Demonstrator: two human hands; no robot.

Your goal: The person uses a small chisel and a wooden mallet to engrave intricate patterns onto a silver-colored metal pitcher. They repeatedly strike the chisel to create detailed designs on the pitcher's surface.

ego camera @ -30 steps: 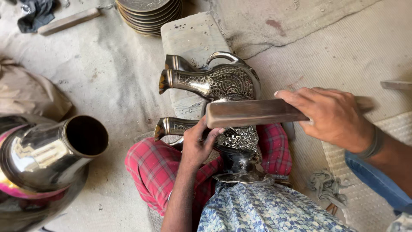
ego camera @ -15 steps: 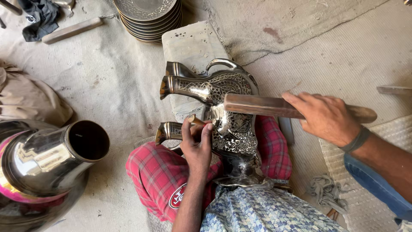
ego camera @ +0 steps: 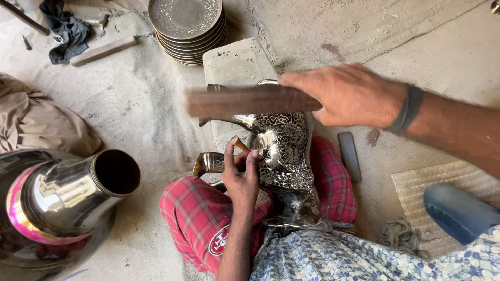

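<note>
An engraved silver jug [ego camera: 285,151] lies across my red plaid lap [ego camera: 195,213], its top end resting on a grey stone block [ego camera: 234,62]. My left hand [ego camera: 240,177] pinches a small chisel [ego camera: 238,143] with its tip against the jug's side, near the curved spout [ego camera: 208,162]. My right hand [ego camera: 349,96] grips a flat wooden bar [ego camera: 245,101] held level just above the jug. The bar is blurred with motion. A dark band sits on my right wrist.
A stack of engraved metal plates [ego camera: 187,26] stands beyond the block. A large shiny metal vessel [ego camera: 67,198] with an open mouth lies at the left. A dark flat bar [ego camera: 349,156], a wooden stick [ego camera: 104,50] and a dark rag [ego camera: 65,28] lie on the sackcloth floor.
My right hand has swung the wooden bar up and to the left over the jug. My left hand stays at the jug with the chisel.
</note>
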